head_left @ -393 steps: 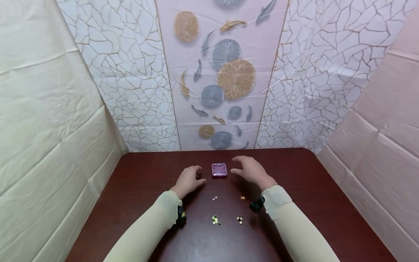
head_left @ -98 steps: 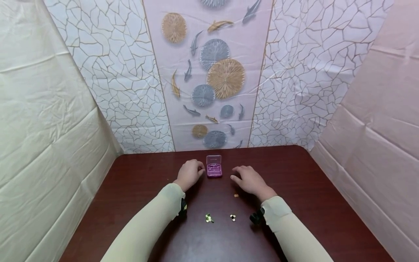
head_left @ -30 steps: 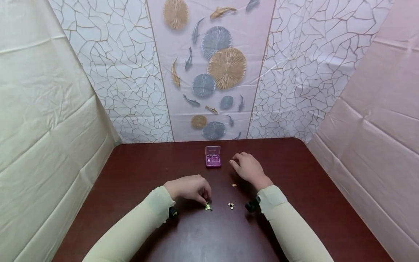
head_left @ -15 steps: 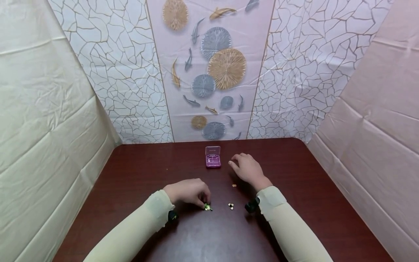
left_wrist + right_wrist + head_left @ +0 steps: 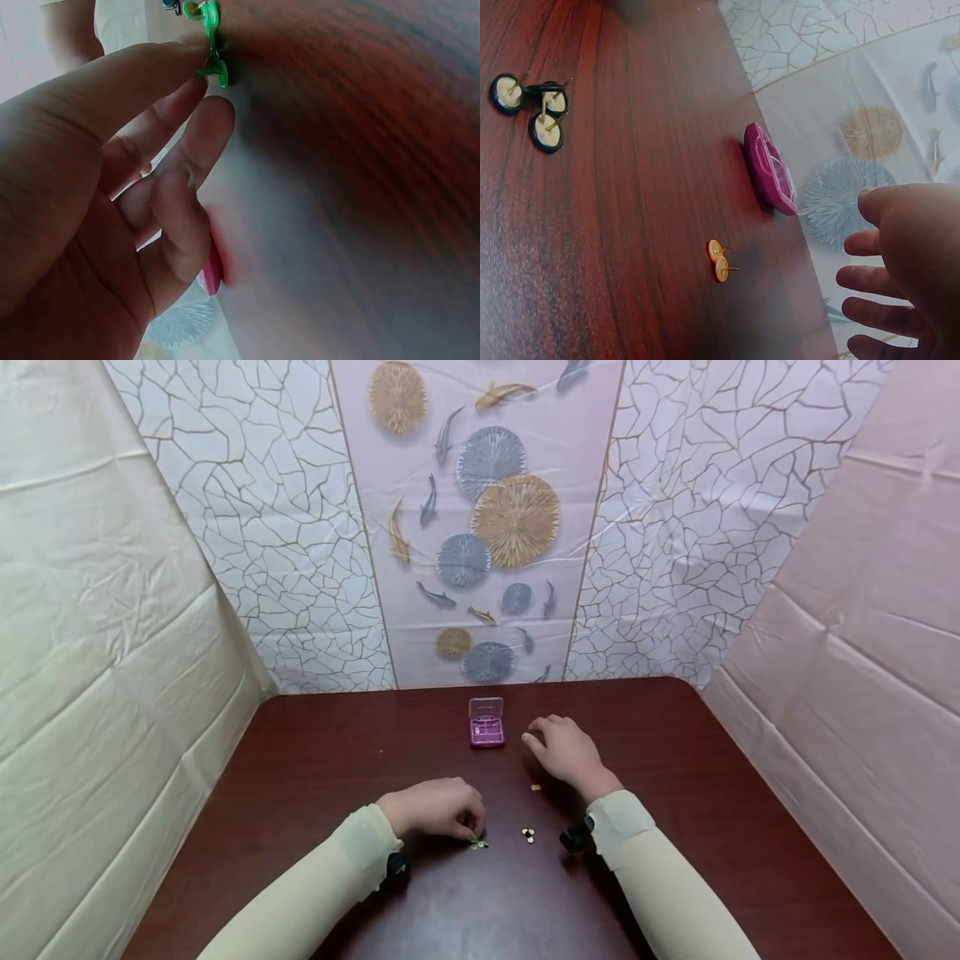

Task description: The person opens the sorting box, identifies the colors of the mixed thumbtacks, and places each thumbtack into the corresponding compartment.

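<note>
My left hand (image 5: 437,810) is over the small green pieces (image 5: 478,844), thumb and finger pinching at one. The left wrist view shows the thumb tip against a green piece (image 5: 219,73); the exact grip is partly hidden. My right hand (image 5: 566,753), fingers loosely bent and holding nothing, hovers right of the purple case (image 5: 487,735), whose clear lid stands raised. Inside the case, a small pale item lies in the left part. Two orange studs (image 5: 721,269) lie on the table below the right hand. Several dark-rimmed studs with pale backs (image 5: 547,130) lie nearer the front.
The dark red table (image 5: 330,735) is bordered by a patterned cloth (image 5: 315,568) behind and plain cloths at both sides. A tiny pale speck (image 5: 381,751) lies on the table at the left.
Since the older frames, the case lid has been raised and the two pale studs have left the table. My left hand has come from beside the case to the green pieces; the right has barely moved.
</note>
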